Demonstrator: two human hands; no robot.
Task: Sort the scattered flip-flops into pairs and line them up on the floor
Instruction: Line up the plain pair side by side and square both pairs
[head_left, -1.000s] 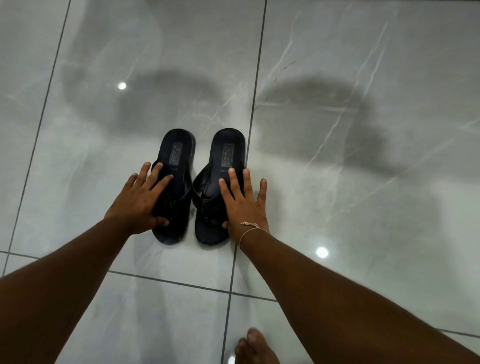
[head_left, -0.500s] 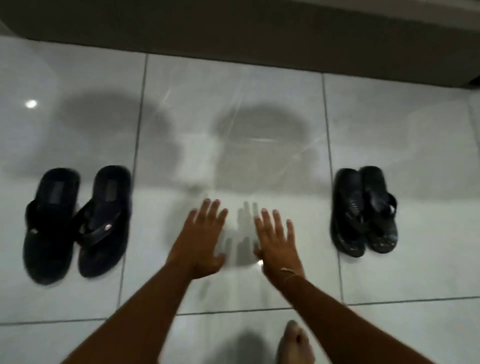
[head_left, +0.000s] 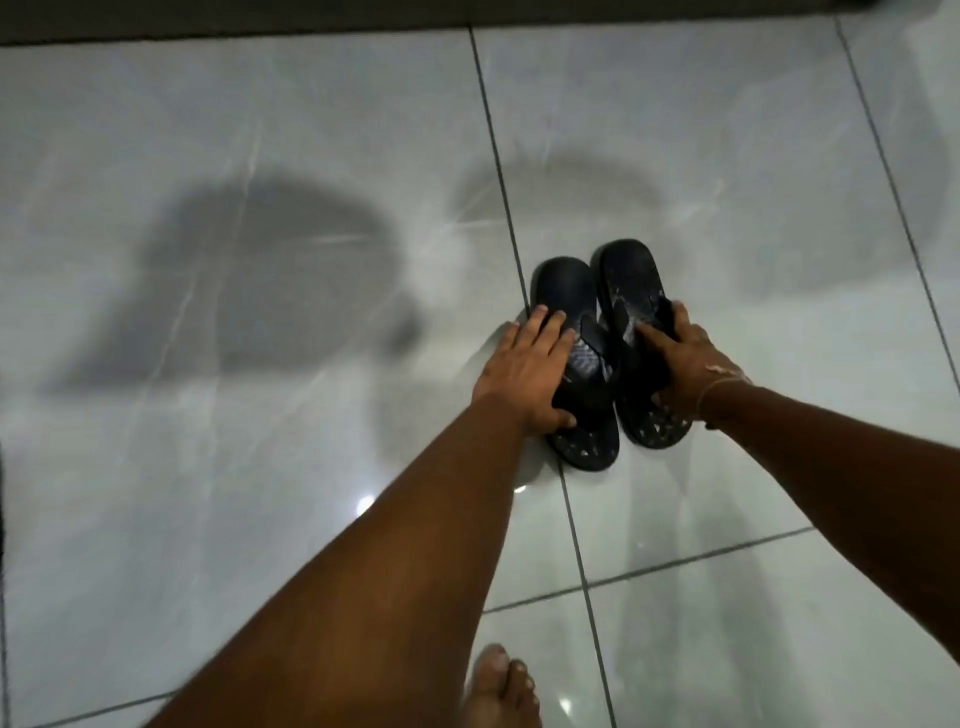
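Left hand (head_left: 524, 376) spread flat on left flip-flop (head_left: 569, 306); right hand (head_left: 680, 364) grips right flip-flop (head_left: 631, 283), hiding its strap.

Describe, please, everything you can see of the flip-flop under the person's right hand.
The right flip-flop is black, seemingly rubber or foam, with a textured footbed and pale specks near its close end. It lies flat, sole down, on the grey tiled floor, beside its mate, set slightly farther from the camera. The right hand rests on its strap area, fingers curled around the straps.

Dim, soft shadows, floor (head_left: 260, 519) glare
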